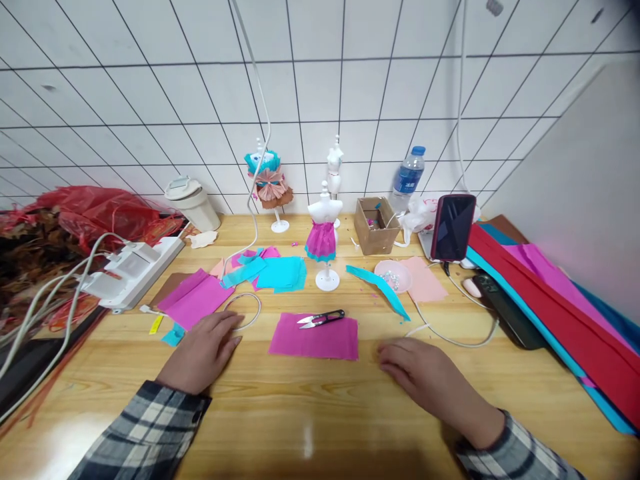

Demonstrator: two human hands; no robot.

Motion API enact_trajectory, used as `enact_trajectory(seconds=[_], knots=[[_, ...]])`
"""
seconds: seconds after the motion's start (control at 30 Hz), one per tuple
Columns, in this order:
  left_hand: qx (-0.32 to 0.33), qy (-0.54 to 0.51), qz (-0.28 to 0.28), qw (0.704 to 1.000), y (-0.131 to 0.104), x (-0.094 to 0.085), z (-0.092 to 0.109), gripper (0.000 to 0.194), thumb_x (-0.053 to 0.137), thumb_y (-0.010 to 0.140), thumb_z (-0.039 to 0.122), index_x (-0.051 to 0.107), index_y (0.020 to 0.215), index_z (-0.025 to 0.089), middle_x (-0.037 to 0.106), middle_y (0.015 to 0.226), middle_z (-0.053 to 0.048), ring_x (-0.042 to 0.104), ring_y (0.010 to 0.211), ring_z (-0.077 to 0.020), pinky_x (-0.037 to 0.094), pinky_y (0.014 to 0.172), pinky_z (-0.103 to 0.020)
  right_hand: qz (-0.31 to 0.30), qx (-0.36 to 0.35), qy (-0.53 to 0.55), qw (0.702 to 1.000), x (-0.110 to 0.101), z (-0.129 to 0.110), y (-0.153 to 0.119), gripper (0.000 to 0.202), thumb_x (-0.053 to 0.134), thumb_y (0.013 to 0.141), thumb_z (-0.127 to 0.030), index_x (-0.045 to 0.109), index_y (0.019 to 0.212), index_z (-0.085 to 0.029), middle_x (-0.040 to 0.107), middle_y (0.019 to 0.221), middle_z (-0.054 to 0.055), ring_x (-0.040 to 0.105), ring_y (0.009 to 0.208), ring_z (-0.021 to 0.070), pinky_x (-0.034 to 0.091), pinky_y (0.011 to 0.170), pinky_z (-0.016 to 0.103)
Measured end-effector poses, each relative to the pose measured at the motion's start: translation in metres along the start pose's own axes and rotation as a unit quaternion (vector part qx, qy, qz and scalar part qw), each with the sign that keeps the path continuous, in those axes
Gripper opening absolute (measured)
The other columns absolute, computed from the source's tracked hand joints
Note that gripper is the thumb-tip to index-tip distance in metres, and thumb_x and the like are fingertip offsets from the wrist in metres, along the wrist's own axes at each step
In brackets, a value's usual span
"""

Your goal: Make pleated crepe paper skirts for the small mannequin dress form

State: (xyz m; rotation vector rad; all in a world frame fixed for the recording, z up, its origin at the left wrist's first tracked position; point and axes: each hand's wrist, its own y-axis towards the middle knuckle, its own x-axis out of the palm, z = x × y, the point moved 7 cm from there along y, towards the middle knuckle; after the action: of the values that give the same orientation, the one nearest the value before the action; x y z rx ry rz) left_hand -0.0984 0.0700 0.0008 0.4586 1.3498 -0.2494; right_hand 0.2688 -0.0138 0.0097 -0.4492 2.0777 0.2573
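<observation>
My left hand [205, 350] rests on the tabletop with its thumb apart from the fingers, beside a loop of white cable and a magenta crepe paper sheet [195, 300]. Loosely bent and holding nothing I can see, the fingers of my right hand [425, 373] lie on the wood at the right. Between both hands is a magenta crepe paper rectangle [290, 340], and black-handled thread snips [323, 319] lie on it. Behind it stands a small white dress form [325, 212] wearing a magenta skirt with a turquoise hem [321, 241].
Turquoise paper pieces [283, 273] and a turquoise strip [380, 287] lie mid-table. A bead bowl [387, 267], cardboard box [377, 237], water bottle [409, 177] and upright phone [453, 228] stand right. Two further dress forms stand behind. A power strip [143, 273] is left, long paper strips [555, 307] right.
</observation>
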Motion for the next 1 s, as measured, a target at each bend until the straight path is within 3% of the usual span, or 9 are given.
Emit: enact_trajectory(seconds=[0.13,0.27,0.37,0.43,0.5,0.6,0.77,0.9,1.0], knots=[[-0.014,-0.03,-0.023,0.999,0.002,0.01,-0.011,0.027,0.048,0.09,0.042,0.063,0.085,0.021,0.068,0.107,-0.009,0.062,0.101,-0.0258,0.047,0.091,-0.039,-0.077,0.083,0.159,0.981,-0.041,-0.001,-0.013,0.017,0.047,0.096,-0.031,0.056,0.084,-0.024,0.061,0.063,-0.004,0.056,0.056,0.0126,0.043,0.053,0.022],[-0.079,-0.112,0.01,0.99,-0.005,0.007,-0.005,0.03,0.04,0.094,0.045,0.055,0.084,0.021,0.067,0.087,-0.006,0.063,0.082,-0.0213,0.049,0.076,-0.032,-0.011,0.098,0.156,0.983,-0.099,-0.005,-0.011,0.02,0.05,0.095,-0.038,0.057,0.083,-0.023,0.054,0.063,-0.004,0.051,0.055,0.011,0.042,0.049,0.02],[-0.119,-0.171,0.012,0.978,-0.012,0.009,0.002,0.03,0.035,0.096,0.044,0.053,0.087,0.022,0.064,0.076,-0.002,0.062,0.072,-0.0188,0.048,0.07,-0.029,0.194,0.063,0.233,0.951,-0.151,-0.001,0.013,0.014,0.055,0.092,-0.038,0.058,0.09,-0.024,0.055,0.063,-0.004,0.055,0.056,0.012,0.046,0.05,0.021],[-0.116,-0.201,0.011,0.973,-0.014,0.012,0.009,0.029,0.036,0.096,0.043,0.054,0.096,0.021,0.065,0.076,-0.001,0.062,0.074,-0.0187,0.048,0.073,-0.029,0.367,0.004,0.307,0.878,-0.187,0.007,0.034,0.012,0.057,0.091,-0.037,0.055,0.088,-0.025,0.058,0.07,-0.002,0.058,0.059,0.0131,0.05,0.053,0.024],[-0.11,-0.23,0.014,0.967,-0.016,0.014,0.014,0.031,0.036,0.095,0.043,0.056,0.103,0.021,0.066,0.078,-0.001,0.063,0.078,-0.0191,0.048,0.077,-0.03,0.481,-0.048,0.306,0.82,-0.21,0.019,0.062,0.011,0.059,0.088,-0.034,0.053,0.088,-0.026,0.059,0.075,-0.001,0.059,0.065,0.0138,0.053,0.059,0.026],[-0.127,-0.279,0.011,0.952,-0.017,0.018,0.016,0.032,0.037,0.095,0.044,0.06,0.095,0.021,0.069,0.082,-0.003,0.064,0.082,-0.0194,0.048,0.08,-0.029,0.471,0.014,0.234,0.851,-0.207,0.049,0.125,0.006,0.048,0.089,-0.032,0.048,0.09,-0.025,0.065,0.08,0.0,0.06,0.066,0.0133,0.05,0.054,0.023],[-0.147,-0.366,0.026,0.919,-0.021,0.013,0.017,0.033,0.037,0.095,0.042,0.06,0.095,0.019,0.068,0.084,-0.004,0.064,0.086,-0.0192,0.048,0.084,-0.03,0.377,0.1,0.154,0.908,-0.162,0.097,0.189,0.009,0.056,0.079,-0.026,0.06,0.083,-0.02,0.071,0.082,0.005,0.062,0.062,0.0171,0.051,0.06,0.032],[-0.138,-0.39,0.044,0.91,-0.024,0.009,0.018,0.03,0.038,0.096,0.04,0.057,0.103,0.018,0.068,0.087,-0.006,0.063,0.088,-0.0197,0.048,0.087,-0.035,0.367,0.116,0.086,0.919,-0.149,0.102,0.182,0.023,0.065,0.07,-0.021,0.07,0.092,-0.019,0.072,0.096,0.009,0.063,0.08,0.0243,0.048,0.083,0.045],[-0.139,-0.39,0.066,0.908,-0.025,0.008,0.018,0.028,0.038,0.097,0.038,0.054,0.109,0.018,0.069,0.087,-0.005,0.065,0.086,-0.0189,0.05,0.083,-0.034,0.409,0.084,0.045,0.908,-0.141,0.07,0.145,0.028,0.055,0.08,-0.02,0.068,0.104,-0.019,0.064,0.119,0.011,0.06,0.098,0.0255,0.041,0.096,0.046]])
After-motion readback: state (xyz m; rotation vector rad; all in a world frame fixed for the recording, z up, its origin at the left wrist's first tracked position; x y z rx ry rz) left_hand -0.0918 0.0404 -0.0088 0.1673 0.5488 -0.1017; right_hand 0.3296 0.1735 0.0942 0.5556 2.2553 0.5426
